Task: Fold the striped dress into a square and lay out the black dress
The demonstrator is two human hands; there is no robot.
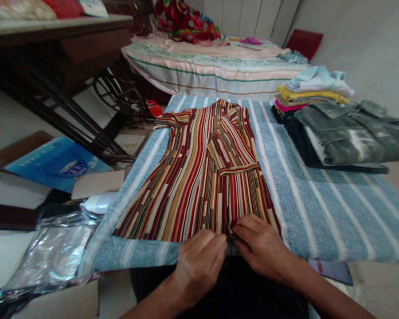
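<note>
A striped shirt [189, 177] in red, tan, cream and black lies spread out on a blue cloth with white stripes. Its collar points away from me, and the hem lies along the near edge. One sleeve [232, 148] is folded in across the front at the right, its cuff near the side seam; the left sleeve [174, 118] sticks out sideways. At the hem, my right hand [261, 246] pinches the fabric between thumb and fingers. Close beside it, my left hand [201, 261] is closed at the same hem, its fingertips mostly hidden behind the knuckles.
Folded clothes [314, 93] and grey-green jeans [362, 133] are stacked on the blue striped cloth [306, 195] at the right. A treadle table [63, 33] stands at the left, above a blue box [60, 161] and a clear plastic bag [53, 248]. Behind is a bed [219, 73].
</note>
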